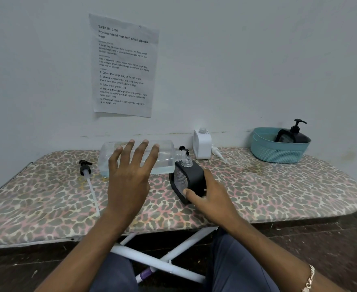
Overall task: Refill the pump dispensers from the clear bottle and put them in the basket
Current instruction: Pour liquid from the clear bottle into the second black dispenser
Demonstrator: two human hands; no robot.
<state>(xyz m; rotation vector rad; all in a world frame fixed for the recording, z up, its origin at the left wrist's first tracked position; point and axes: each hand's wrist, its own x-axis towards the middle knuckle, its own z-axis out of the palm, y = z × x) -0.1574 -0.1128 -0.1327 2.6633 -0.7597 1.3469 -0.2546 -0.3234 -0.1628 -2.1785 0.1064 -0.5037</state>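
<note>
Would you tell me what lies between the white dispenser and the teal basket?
In the head view, only a loose white pump lies there, beside the white dispenser; the rest toward the basket is bare.

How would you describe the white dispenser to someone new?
On the leopard-print board, look along the back edge by the wall, left of the teal basket. The white dispenser stands there upright, behind the black dispenser the right hand holds. It is the only white bottle, neck open, its white pump lying beside it.
</note>
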